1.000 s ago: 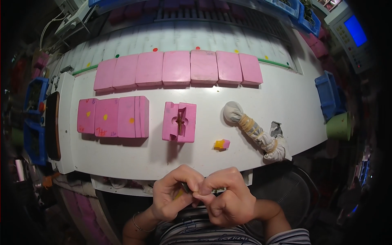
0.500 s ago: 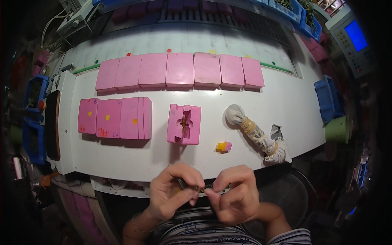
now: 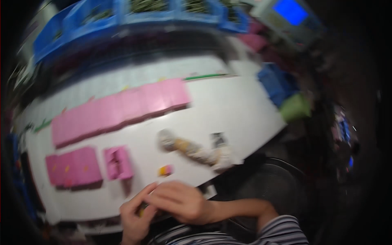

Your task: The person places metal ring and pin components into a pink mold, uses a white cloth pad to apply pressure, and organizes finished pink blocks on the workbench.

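Both of my hands are close together in front of the table's near edge, and the picture is smeared by motion. My left hand (image 3: 136, 214) is closed, with a small yellow bit showing between its fingers; what it holds is too blurred to name. Across it reaches my right hand (image 3: 179, 202), its fingers bent and pressed together at the left fingertips, hiding whatever is between them. Just beyond the hands lies a small yellow-and-pink piece (image 3: 165, 170). To its left stands a pink block with a cut-out cavity (image 3: 118, 163).
A row of pink blocks (image 3: 122, 110) crosses the white table (image 3: 220, 106), with a shorter pink group (image 3: 73, 167) at left. A cloth-wrapped tool bound with bands (image 3: 192, 151) lies right of centre. Blue bins (image 3: 149, 16) line the back; a green container (image 3: 295, 108) stands right.
The view has swung right and tilted, so the table things sit further left. My right hand has turned over and come across close against the left.
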`<action>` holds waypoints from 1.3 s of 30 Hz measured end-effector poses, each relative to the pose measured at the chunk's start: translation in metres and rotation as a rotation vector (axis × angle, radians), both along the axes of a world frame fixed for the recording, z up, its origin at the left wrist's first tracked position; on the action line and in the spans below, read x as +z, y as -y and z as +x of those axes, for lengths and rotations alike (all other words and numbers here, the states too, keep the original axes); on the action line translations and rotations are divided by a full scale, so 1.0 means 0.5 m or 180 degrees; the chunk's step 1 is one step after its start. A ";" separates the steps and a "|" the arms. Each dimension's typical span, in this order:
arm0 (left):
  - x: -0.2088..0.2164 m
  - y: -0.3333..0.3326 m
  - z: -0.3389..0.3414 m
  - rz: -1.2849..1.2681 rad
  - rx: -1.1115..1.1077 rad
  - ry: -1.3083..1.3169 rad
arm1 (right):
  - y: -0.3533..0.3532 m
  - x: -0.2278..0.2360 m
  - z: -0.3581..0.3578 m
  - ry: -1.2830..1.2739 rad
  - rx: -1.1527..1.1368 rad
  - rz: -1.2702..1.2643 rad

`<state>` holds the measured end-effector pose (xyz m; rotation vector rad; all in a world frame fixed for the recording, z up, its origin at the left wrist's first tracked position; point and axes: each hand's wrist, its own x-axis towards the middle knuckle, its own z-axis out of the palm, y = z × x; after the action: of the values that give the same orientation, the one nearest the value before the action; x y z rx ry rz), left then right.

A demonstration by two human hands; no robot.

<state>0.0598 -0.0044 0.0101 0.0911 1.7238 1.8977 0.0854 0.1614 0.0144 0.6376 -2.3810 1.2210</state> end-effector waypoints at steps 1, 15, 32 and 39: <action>0.015 0.006 0.004 -0.0120 -0.0045 0.0155 | 0.009 0.002 0.002 -0.0144 0.0014 -0.0163; -0.016 0.002 -0.018 0.0221 -0.0350 -0.0221 | -0.845 0.219 0.122 -0.0362 -0.4776 0.1857; 0.037 0.041 -0.006 0.0519 0.0144 0.0406 | -0.052 0.044 0.010 0.2463 0.0855 -0.0805; 0.033 0.084 0.016 0.0480 0.0541 0.0269 | -0.012 0.019 0.014 0.1346 0.0157 0.0192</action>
<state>0.0677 -0.0465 0.0268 -0.0800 1.5741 2.1222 0.0924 0.1673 0.0239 0.4962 -2.7682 1.4268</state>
